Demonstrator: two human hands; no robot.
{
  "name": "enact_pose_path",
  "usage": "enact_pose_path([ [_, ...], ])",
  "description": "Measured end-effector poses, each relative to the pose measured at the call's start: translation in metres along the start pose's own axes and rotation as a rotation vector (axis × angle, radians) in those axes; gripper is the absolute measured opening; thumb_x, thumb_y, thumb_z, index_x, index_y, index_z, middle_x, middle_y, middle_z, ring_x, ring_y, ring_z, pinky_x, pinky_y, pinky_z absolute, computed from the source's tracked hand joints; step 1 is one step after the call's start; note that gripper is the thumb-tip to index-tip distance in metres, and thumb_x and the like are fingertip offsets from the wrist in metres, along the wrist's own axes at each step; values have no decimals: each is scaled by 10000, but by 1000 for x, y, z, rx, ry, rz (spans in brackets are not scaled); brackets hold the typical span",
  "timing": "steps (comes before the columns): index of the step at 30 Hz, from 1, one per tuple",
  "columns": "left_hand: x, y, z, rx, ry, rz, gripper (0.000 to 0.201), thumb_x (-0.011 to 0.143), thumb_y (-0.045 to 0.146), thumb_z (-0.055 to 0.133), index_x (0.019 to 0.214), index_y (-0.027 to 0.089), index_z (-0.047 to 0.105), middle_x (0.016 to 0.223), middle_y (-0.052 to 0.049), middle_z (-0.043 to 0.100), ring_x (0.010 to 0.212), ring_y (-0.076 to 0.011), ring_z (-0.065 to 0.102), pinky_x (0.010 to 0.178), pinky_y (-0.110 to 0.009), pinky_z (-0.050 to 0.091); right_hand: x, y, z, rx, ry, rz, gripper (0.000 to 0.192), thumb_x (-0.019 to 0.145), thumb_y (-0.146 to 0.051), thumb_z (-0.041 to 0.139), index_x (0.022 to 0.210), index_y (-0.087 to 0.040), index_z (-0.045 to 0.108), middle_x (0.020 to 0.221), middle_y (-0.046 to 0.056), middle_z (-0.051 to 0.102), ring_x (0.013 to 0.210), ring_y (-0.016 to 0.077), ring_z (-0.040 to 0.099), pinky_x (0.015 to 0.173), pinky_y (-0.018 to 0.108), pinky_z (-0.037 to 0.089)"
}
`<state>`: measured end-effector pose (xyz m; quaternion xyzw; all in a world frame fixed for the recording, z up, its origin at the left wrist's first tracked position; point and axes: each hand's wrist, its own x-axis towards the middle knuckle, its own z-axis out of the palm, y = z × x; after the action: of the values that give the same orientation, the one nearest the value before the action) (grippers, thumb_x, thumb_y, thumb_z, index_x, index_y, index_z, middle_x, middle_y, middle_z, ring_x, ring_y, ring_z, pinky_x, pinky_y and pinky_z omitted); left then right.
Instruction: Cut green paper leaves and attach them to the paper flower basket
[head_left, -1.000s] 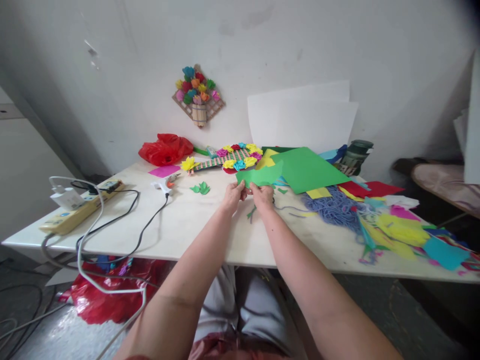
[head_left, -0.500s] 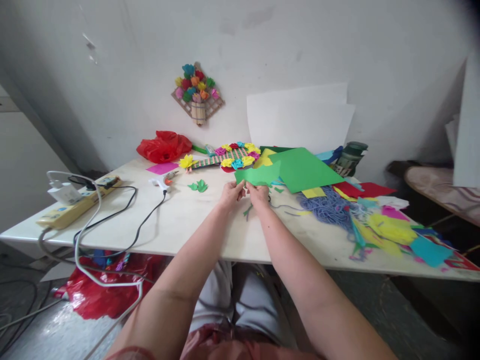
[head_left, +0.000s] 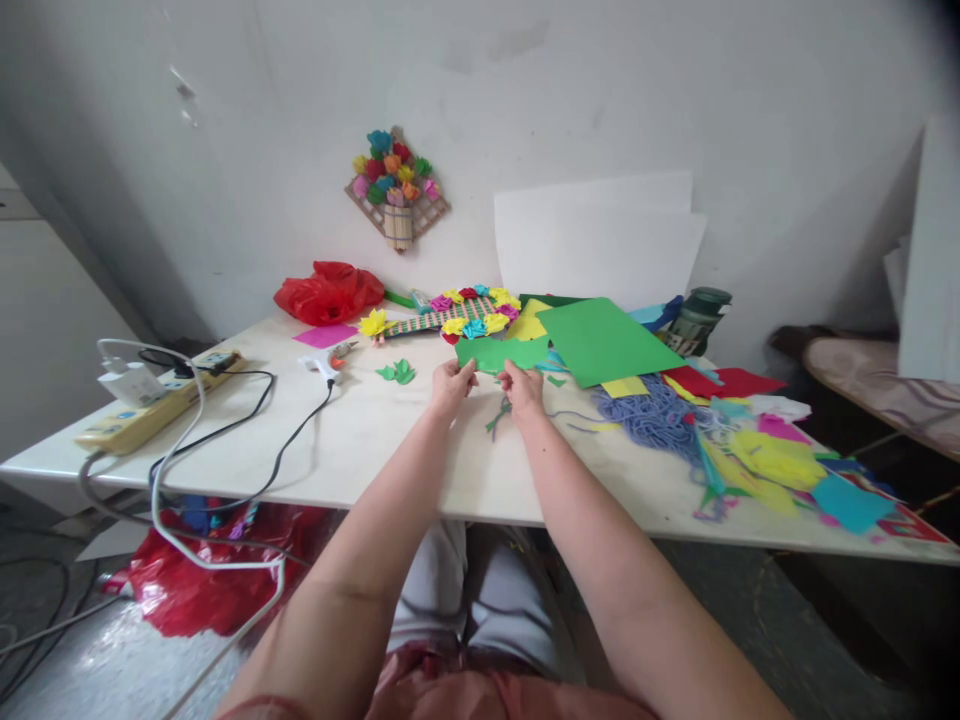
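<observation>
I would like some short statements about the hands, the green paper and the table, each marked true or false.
1. Both hands hold one piece of green paper. True: the left hand pinches its left edge, the right hand its right.
2. The power strip lies at the table's right end. False: it lies at the left end.
3. A red plastic bag sits by the wall. True.
4. The blue yarn lies left of the hands. False: it lies to their right.
5. The glue gun is in the left hand. False: it lies on the table, apart from the hands.
</observation>
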<state>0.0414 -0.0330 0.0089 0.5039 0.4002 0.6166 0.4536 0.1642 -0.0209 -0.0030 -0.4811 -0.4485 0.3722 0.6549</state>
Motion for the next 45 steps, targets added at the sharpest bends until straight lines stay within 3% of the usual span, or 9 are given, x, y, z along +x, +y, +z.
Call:
enact_pose_path([
  [5, -1, -2, -1, -123, 13, -58, 374, 644, 451, 700, 548, 147, 506, 460, 4, 531, 349, -47, 372, 376, -211, 245, 0, 2, 5, 110, 31, 78, 367, 664, -452, 616, 443, -169, 540, 355, -19, 480, 350, 84, 415, 400, 226, 319],
  [10, 0, -8, -2, -187, -68, -183, 393, 576, 475, 747, 580, 123, 572, 506, -31, 573, 383, -54, 418, 394, -205, 274, -4, 2, 8, 70, -27, 24, 376, 674, -488, 616, 479, -173, 552, 381, -21, 496, 391, 98, 455, 425, 225, 345],
  [14, 2, -12, -2, -100, -66, -145, 389, 596, 468, 720, 485, 129, 565, 388, -4, 471, 355, -51, 366, 385, -214, 229, -10, 0, 9, 2, -112, -7, 355, 658, -471, 633, 483, -171, 557, 398, -25, 503, 422, 99, 474, 444, 218, 345],
  [18, 0, -12, 0, -63, -78, -80, 380, 613, 467, 699, 478, 132, 581, 384, 6, 460, 355, -52, 344, 393, -225, 219, -13, -1, 10, 4, -159, 18, 345, 657, -406, 625, 421, -182, 511, 383, -33, 472, 415, 93, 451, 450, 222, 337],
  [28, -1, -11, 4, 17, -28, -8, 423, 678, 461, 658, 418, 152, 531, 356, 13, 428, 361, -55, 335, 417, -232, 234, -7, 11, 12, -21, -92, -15, 377, 721, -509, 530, 523, -190, 566, 400, -29, 499, 400, 108, 441, 434, 232, 342],
  [34, 0, -9, 0, 44, -7, -16, 425, 711, 443, 636, 419, 146, 549, 334, 8, 407, 348, -58, 336, 417, -232, 244, -8, 4, 10, 36, 59, 30, 326, 701, -454, 583, 527, -182, 536, 403, -26, 512, 373, 89, 425, 397, 216, 321],
  [40, 2, -11, -3, 12, -6, -10, 414, 726, 439, 623, 446, 142, 556, 353, 10, 419, 349, -55, 344, 418, -227, 253, -13, -10, 7, 166, -13, 88, 312, 694, -430, 612, 544, -165, 550, 407, -38, 495, 330, 56, 340, 339, 206, 240],
  [45, 5, -13, -6, -21, -2, -14, 406, 723, 434, 617, 446, 144, 554, 350, 9, 420, 346, -59, 347, 409, -226, 250, -11, -12, 5, 186, 14, 101, 245, 647, -301, 624, 482, -179, 491, 395, -41, 497, 322, 52, 329, 337, 209, 212],
])
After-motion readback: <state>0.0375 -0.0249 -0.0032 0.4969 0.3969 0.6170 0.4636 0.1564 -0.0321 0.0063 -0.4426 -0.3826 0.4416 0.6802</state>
